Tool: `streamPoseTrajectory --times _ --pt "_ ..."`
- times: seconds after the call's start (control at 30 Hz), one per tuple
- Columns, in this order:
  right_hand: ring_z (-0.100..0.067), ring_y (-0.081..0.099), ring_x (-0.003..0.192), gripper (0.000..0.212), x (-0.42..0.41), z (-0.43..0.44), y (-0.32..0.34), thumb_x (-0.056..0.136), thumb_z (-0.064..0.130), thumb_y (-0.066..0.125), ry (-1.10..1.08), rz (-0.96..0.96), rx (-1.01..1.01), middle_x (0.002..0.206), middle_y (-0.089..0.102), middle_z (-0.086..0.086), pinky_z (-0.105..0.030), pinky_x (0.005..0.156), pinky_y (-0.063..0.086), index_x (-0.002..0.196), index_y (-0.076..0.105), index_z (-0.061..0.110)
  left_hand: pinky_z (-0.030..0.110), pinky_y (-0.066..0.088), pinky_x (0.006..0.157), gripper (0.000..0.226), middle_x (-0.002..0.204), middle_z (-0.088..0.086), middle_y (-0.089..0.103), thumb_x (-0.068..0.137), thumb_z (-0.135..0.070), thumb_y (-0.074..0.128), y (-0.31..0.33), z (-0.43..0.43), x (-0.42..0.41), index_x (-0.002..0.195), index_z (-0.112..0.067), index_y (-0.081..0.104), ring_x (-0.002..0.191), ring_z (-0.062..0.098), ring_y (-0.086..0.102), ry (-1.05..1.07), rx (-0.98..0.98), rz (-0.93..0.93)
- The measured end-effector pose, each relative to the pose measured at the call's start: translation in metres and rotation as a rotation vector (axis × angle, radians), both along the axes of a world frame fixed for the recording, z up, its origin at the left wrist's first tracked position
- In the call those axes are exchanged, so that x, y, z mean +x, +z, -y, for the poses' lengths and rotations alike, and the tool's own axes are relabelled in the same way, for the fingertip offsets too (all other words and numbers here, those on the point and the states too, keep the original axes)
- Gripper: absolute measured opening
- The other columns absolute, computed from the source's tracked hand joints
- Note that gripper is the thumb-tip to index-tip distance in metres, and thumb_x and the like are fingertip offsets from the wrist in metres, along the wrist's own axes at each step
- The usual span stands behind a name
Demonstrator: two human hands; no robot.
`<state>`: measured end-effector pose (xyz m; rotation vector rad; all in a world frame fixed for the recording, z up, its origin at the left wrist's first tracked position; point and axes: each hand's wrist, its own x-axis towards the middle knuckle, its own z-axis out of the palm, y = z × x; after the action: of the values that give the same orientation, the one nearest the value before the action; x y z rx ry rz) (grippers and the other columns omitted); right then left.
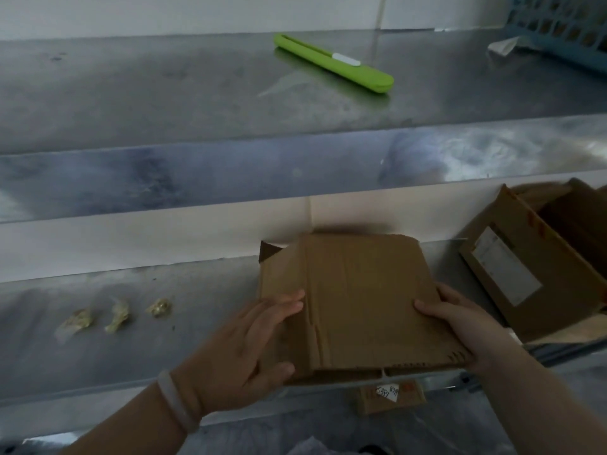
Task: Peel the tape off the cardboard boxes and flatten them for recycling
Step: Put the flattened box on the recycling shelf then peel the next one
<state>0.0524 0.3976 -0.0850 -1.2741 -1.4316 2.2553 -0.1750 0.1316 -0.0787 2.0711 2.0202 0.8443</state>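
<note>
While you hold the flattened cardboard box (368,300) between both hands, it lies on the lower steel shelf (164,349) with its long axis running away from you. Your left hand (249,353) grips its left side, fingers over the folded panel and thumb hooked at the near corner. Your right hand (466,326) clamps the right edge, fingers on top. The left panel slopes down, so the left hand looks best placed to press it flat. Three wads of peeled tape (118,315) lie well to the left; the green utility knife (335,62) sits on the upper shelf (164,93), far from either hand. The open box (525,274) on your right carries a pale label (505,264), unreadable. Below, a cardboard scrap (391,397) bears handwritten digits, perhaps 5391.
</note>
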Motion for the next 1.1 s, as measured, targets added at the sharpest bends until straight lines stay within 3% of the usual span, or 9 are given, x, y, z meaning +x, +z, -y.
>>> streamPoseTrajectory --times 0.13,0.23,0.47,0.6,0.7,0.8,0.9,0.97,1.1 --pt "-0.039 0.07 0.092 0.044 -0.003 0.003 -0.018 0.08 0.012 0.072 -0.021 0.01 0.055 0.107 0.072 -0.014 -0.048 0.069 0.058 0.12 0.06 0.026 0.034 0.025 0.113 0.061 0.158 -0.007 0.015 0.095 -0.057 0.03 -0.019 -0.022 0.0 0.149 -0.029 0.028 0.141 0.01 0.019 0.144 -0.167 -0.149" --pt "-0.037 0.071 0.091 0.038 -0.003 0.0 -0.03 0.085 0.011 0.069 -0.032 0.042 0.095 0.105 0.073 -0.011 -0.047 0.072 0.058 0.119 0.06 0.026 0.034 0.016 0.117 0.064 0.159 -0.012 -0.001 0.093 -0.061 0.023 -0.036 -0.036 0.002 0.151 -0.033 0.015 0.143 0.007 0.003 0.177 -0.26 -0.11" --pt "-0.021 0.073 0.081 0.04 0.01 -0.011 -0.044 0.084 0.01 0.071 -0.016 0.177 0.194 0.097 0.075 -0.001 -0.034 0.064 0.055 0.12 0.06 0.023 0.036 0.02 0.116 0.068 0.158 -0.009 0.011 0.094 -0.062 0.028 -0.051 -0.055 0.012 0.151 -0.028 0.016 0.143 0.013 0.012 0.154 -0.193 -0.144" --pt "-0.027 0.072 0.086 0.044 0.02 -0.013 -0.048 0.08 0.006 0.072 -0.024 0.159 0.135 0.101 0.074 -0.005 -0.04 0.07 0.055 0.12 0.059 0.02 0.034 0.031 0.112 0.059 0.149 -0.006 0.031 0.094 -0.058 0.033 -0.045 -0.064 0.007 0.147 -0.032 0.028 0.134 0.006 0.028 0.176 -0.091 0.089" --pt "-0.027 0.072 0.091 0.05 0.025 -0.012 -0.045 0.073 0.003 0.072 -0.027 0.084 0.11 0.105 0.073 -0.009 -0.042 0.075 0.054 0.119 0.058 0.016 0.029 0.022 0.111 0.071 0.145 -0.003 0.037 0.084 -0.067 0.036 -0.029 -0.083 -0.015 0.145 -0.032 0.031 0.129 0.001 0.023 0.345 -0.059 0.189" --pt "-0.032 0.069 0.099 0.056 0.026 -0.014 -0.04 0.071 0.001 0.069 -0.003 0.001 0.097 0.11 0.071 -0.012 -0.045 0.079 0.054 0.124 0.055 0.014 0.039 0.032 0.111 0.093 0.139 -0.001 0.048 0.065 -0.078 0.053 -0.008 -0.103 -0.043 0.141 -0.027 0.039 0.129 0.013 0.04 0.264 -0.268 0.239" --pt "-0.033 0.068 0.1 0.056 0.026 -0.016 -0.034 0.071 0.001 0.068 0.023 -0.041 0.101 0.112 0.07 -0.012 -0.047 0.08 0.054 0.123 0.056 0.016 0.043 0.044 0.103 0.096 0.13 0.001 0.055 0.049 -0.071 0.076 0.005 -0.114 -0.06 0.128 -0.039 0.031 0.119 0.018 0.052 0.209 -0.481 0.429" --pt "-0.033 0.068 0.101 0.055 0.026 -0.017 -0.031 0.071 0.001 0.067 0.034 -0.055 0.104 0.111 0.07 -0.011 -0.046 0.079 0.055 0.123 0.056 0.017 0.043 0.043 0.104 0.097 0.13 0.002 0.055 0.053 -0.059 0.084 0.004 -0.118 -0.063 0.126 -0.04 0.024 0.119 0.019 0.052 0.19 -0.554 0.499" --pt "-0.034 0.067 0.103 0.057 0.029 -0.02 -0.033 0.071 0.001 0.068 0.063 -0.066 0.087 0.115 0.069 -0.012 -0.045 0.078 0.056 0.124 0.056 0.019 0.039 0.036 0.111 0.117 0.142 0.002 0.047 0.059 -0.041 0.087 -0.003 -0.124 -0.061 0.144 -0.033 0.008 0.129 0.015 0.044 0.127 -0.652 0.667"
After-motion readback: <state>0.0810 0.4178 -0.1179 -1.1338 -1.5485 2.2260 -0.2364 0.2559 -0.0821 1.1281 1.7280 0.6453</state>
